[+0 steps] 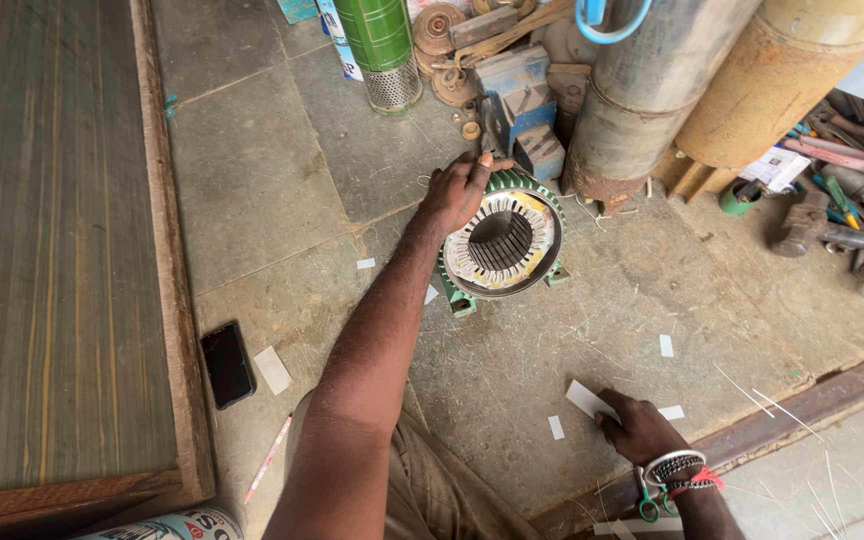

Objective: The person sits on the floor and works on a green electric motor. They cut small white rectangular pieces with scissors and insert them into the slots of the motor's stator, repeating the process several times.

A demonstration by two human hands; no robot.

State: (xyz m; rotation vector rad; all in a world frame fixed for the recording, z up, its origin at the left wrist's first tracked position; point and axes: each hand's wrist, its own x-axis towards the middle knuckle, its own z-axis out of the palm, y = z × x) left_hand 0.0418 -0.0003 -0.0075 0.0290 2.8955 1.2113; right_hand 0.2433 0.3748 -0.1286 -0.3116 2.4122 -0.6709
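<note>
Black phone (227, 364) lies on the concrete floor (282, 180) beside a wooden board (52, 250). The left hand (457, 190) rests with its grip loosely curled on the rim of the green motor stator (504, 243), mid-floor. The right hand (640, 428) pinches a white paper strip (586, 398), its grip closed.

We are looking down at a grey stone-slab floor (252, 170), dusty and scattered with small white paper scraps (666, 345). A big wooden board (52, 250) is lying far left of the left hand (457, 190). Rusty metal cylinders (712, 80) are standing beyond it, a green canister (377, 40) alongside. A black phone (227, 363) is lying near the board's edge. Daylight is falling evenly.
</note>
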